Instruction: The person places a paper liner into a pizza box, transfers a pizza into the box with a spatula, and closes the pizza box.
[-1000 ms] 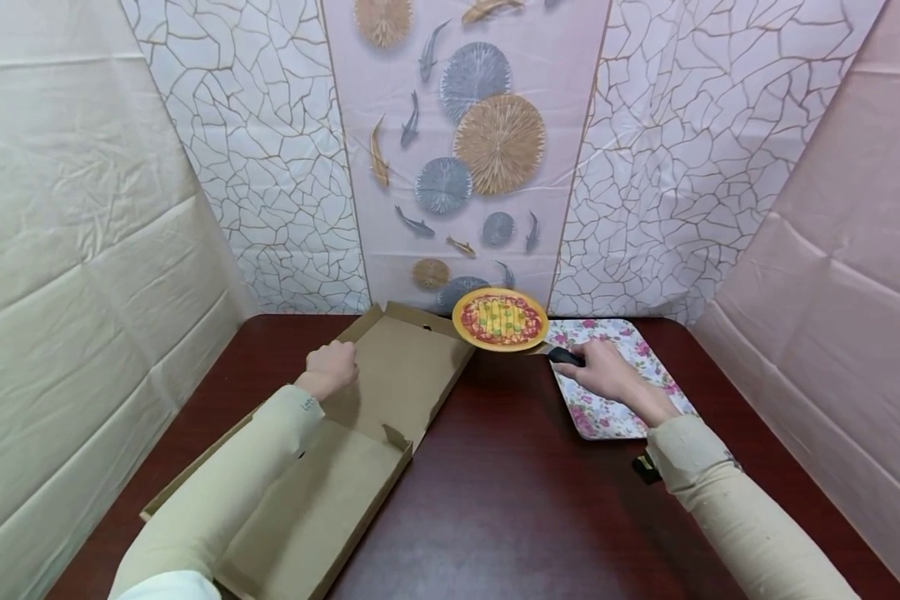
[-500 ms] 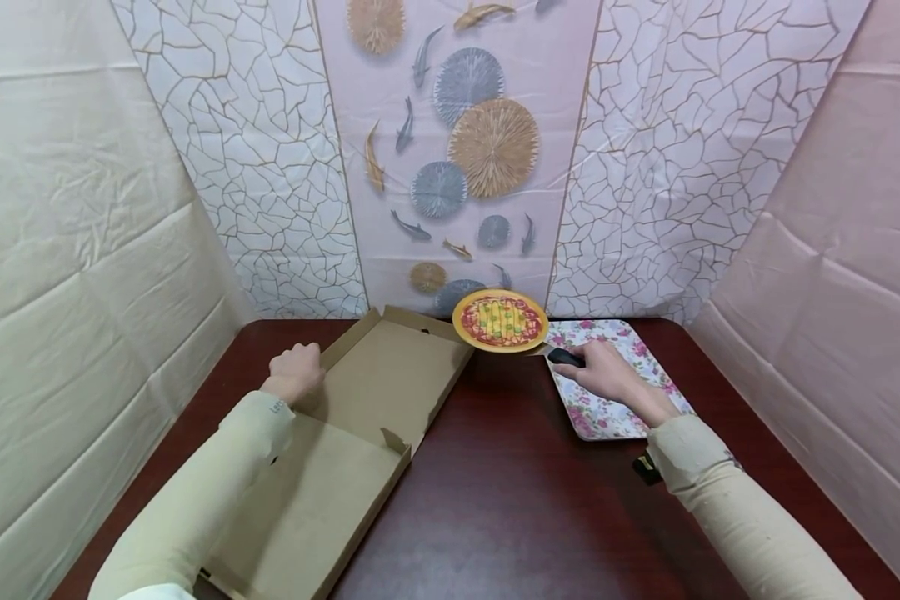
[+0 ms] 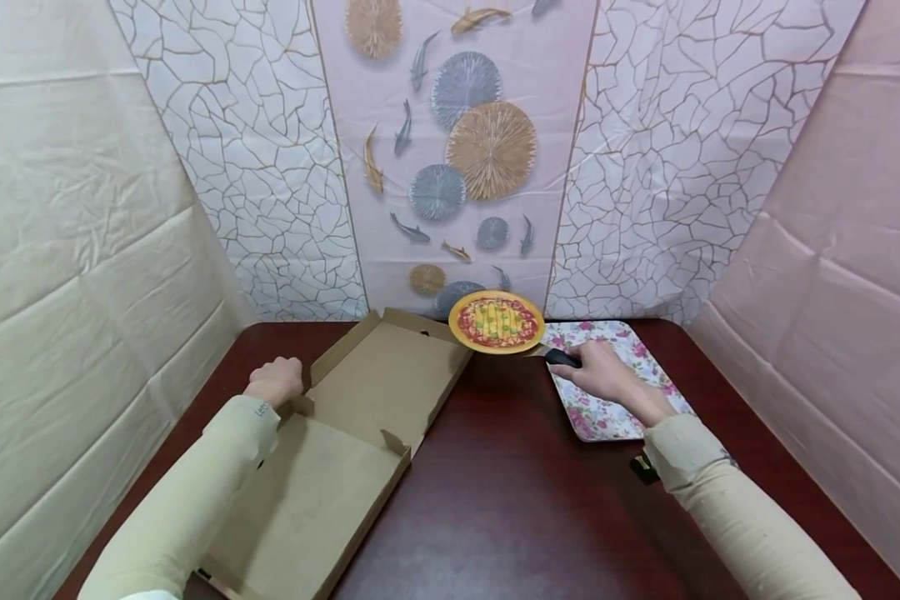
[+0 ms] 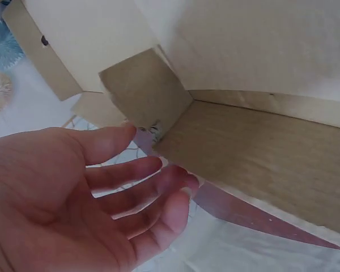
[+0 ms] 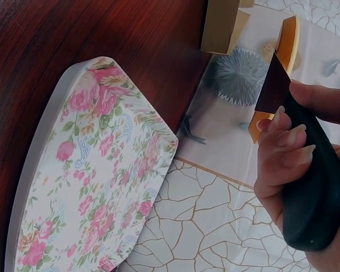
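Observation:
An unfolded cardboard pizza box [image 3: 307, 492] lies on the left of the table, its lid panel [image 3: 386, 362] spread toward the back. My left hand [image 3: 276, 382] is at the box's left side, near a small corner flap [image 4: 144, 88]. In the left wrist view its fingers [image 4: 158, 218] are loosely bent beside the box wall [image 4: 272, 164], with nothing held; whether the tips touch the cardboard I cannot tell. My right hand [image 3: 603, 371] grips the black handle [image 5: 314, 187] of a pizza server, whose metal blade bears a round toy-like pizza [image 3: 497, 322] above the table.
A floral board [image 3: 588, 412] lies at the back right, beneath my right hand. Dark red table surface [image 3: 495, 500] extends between box and board. Fabric walls [image 3: 795, 333] enclose the sides and back.
My left hand has moved left and slightly down, from over the lid panel to the box's left side, and the corner flap now shows. The right hand keeps the pizza raised almost in place.

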Available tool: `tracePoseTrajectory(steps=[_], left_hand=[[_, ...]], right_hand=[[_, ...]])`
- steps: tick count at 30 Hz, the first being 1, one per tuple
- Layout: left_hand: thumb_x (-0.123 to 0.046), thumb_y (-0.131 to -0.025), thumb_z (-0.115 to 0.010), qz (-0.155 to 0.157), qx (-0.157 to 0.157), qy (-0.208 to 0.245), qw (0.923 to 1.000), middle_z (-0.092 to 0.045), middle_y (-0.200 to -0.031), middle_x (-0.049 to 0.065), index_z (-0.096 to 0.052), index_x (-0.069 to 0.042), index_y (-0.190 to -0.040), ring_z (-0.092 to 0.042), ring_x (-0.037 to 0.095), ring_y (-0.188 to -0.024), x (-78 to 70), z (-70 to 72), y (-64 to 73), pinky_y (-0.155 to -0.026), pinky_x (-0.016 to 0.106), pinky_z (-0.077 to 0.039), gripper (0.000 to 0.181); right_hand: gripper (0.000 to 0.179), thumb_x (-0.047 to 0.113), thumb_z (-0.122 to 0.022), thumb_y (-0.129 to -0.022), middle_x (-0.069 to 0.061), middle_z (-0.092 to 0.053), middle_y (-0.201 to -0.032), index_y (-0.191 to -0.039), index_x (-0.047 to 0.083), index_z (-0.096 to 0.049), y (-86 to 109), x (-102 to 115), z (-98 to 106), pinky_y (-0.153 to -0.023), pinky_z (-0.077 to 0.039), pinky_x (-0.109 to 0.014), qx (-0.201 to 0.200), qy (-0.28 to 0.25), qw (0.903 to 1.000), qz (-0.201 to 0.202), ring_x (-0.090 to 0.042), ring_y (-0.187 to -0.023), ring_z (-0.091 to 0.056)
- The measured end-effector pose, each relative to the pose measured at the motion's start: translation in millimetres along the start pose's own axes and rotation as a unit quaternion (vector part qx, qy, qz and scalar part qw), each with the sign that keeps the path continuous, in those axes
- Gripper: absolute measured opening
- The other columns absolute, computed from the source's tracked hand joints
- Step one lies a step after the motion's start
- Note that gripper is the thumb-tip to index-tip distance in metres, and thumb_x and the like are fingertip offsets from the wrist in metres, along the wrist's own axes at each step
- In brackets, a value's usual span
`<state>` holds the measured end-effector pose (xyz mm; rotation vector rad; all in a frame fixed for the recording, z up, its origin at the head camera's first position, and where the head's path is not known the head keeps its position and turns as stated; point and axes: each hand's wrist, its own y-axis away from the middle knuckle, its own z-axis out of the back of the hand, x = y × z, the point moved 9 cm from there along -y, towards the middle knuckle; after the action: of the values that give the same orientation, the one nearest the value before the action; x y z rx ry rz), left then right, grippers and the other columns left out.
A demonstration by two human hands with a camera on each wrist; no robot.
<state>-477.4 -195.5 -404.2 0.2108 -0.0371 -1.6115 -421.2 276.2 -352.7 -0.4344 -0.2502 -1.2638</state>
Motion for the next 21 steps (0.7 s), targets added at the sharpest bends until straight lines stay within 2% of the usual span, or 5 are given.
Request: tracePoseTrajectory(steps=[6,11,14,18,21], left_hand=[[-0.013,-0.093,-0.050,0.002,0.009,0.017,0.9998,-0.062,-0.094,0.022,-0.061,0.003,-0.099,-0.058,0.030,-0.076,9.0,-6.2,2.2,-0.066,0.047,-0.050,0.020],[-0.023,-0.094,-0.057,-0.003,0.012,0.016,0.9998,-0.065,-0.100,0.025,-0.063,0.003,-0.102,-0.060,0.032,-0.078,14.2,-5.0,3.6,-0.067,0.048,-0.051,0.028],[-0.030,-0.093,-0.061,-0.014,0.014,0.017,0.9997,-0.063,-0.088,0.019,-0.064,0.001,-0.096,-0.055,0.027,-0.071,14.1,-3.0,4.1,-0.061,0.043,-0.048,0.031],[-0.036,-0.091,-0.063,-0.030,0.029,0.034,0.9985,-0.045,-0.067,0.002,-0.060,-0.006,-0.078,-0.044,0.017,-0.061,16.0,-4.6,3.0,-0.054,0.033,-0.038,0.033],[-0.036,-0.093,-0.061,-0.036,0.038,0.055,0.9971,-0.039,-0.060,-0.002,-0.056,-0.009,-0.073,-0.041,0.013,-0.055,19.8,-4.9,2.3,-0.051,0.029,-0.034,0.035]], right_hand=[[0.030,0.029,-0.063,-0.093,0.003,-0.044,-0.054,-0.069,0.011,-0.058,1.0,0,-2,-0.048,-0.034,-0.025,0.008,-0.007,0.9999,-0.002,-0.011,-0.046,-0.038],[0.028,0.029,-0.062,-0.093,0.001,-0.045,-0.055,-0.076,0.008,-0.063,2.2,-1,-2,-0.046,-0.034,-0.025,0.018,-0.015,0.9997,-0.008,-0.011,-0.045,-0.038],[0.027,0.028,-0.061,-0.094,0.000,-0.046,-0.055,-0.078,0.007,-0.064,2.2,-2,-1,-0.045,-0.034,-0.025,0.020,-0.019,0.9995,-0.011,-0.012,-0.045,-0.037],[0.027,0.029,-0.061,-0.094,0.000,-0.047,-0.055,-0.079,0.007,-0.065,1.5,-2,-2,-0.046,-0.035,-0.026,0.022,-0.018,0.9995,-0.014,-0.012,-0.045,-0.039],[0.029,0.031,-0.061,-0.094,0.000,-0.047,-0.055,-0.080,0.006,-0.066,0.6,-2,-3,-0.047,-0.036,-0.026,0.026,-0.017,0.9994,-0.014,-0.012,-0.046,-0.040]])
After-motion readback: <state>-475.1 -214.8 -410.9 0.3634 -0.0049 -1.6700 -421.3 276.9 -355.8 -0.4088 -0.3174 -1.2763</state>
